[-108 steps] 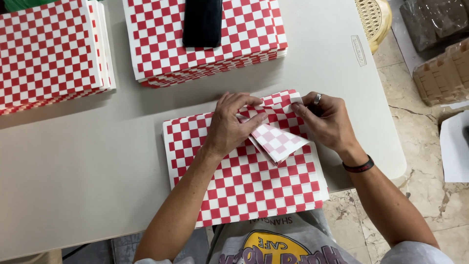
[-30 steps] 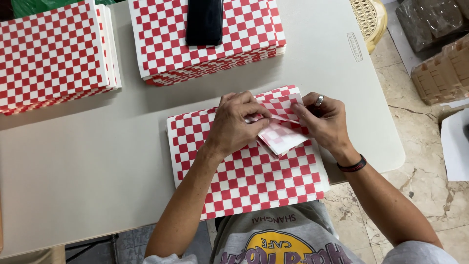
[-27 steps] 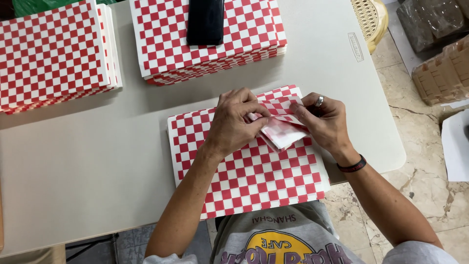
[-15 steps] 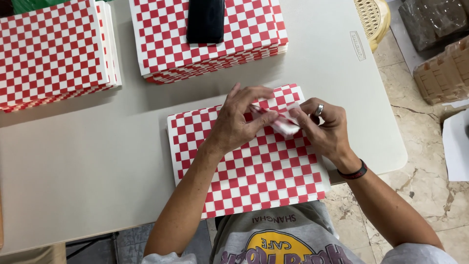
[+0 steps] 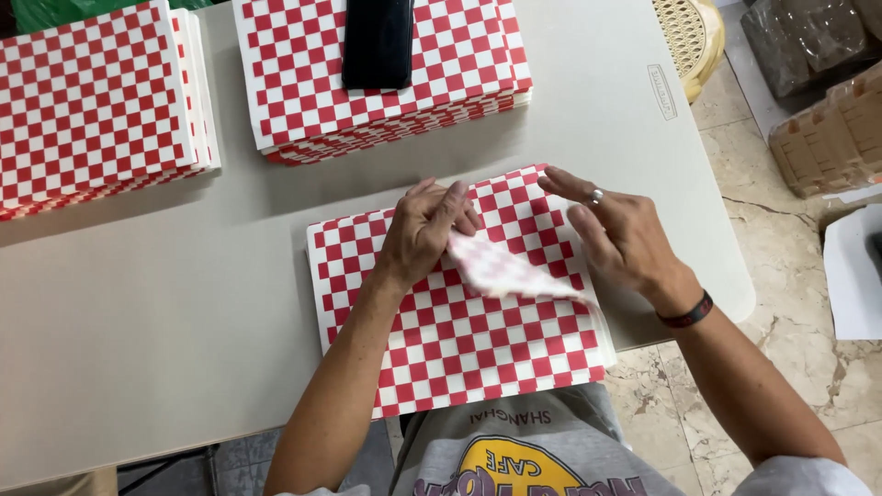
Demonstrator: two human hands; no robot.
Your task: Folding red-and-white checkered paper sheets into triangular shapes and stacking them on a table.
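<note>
A stack of red-and-white checkered paper sheets [image 5: 459, 340] lies on the grey table [image 5: 165, 303] in front of me. My left hand [image 5: 423, 230] pinches the top right corner of the uppermost sheet [image 5: 501, 271] and has it peeled back, pale underside up and blurred. My right hand [image 5: 620, 234], with a ring and a dark wristband, rests flat with spread fingers on the right part of the stack, next to the lifted flap.
Two more checkered paper stacks sit at the back: one at the left [image 5: 96, 101], one in the middle [image 5: 386, 78] with a black phone [image 5: 378, 41] on top. Right of the table are a woven stool [image 5: 689, 32], cardboard trays [image 5: 831, 133] and tiled floor.
The folded corner was pinched small between both hands; now my left hand pulls the sheet back toward the lower right and my right hand has opened flat on the stack.
</note>
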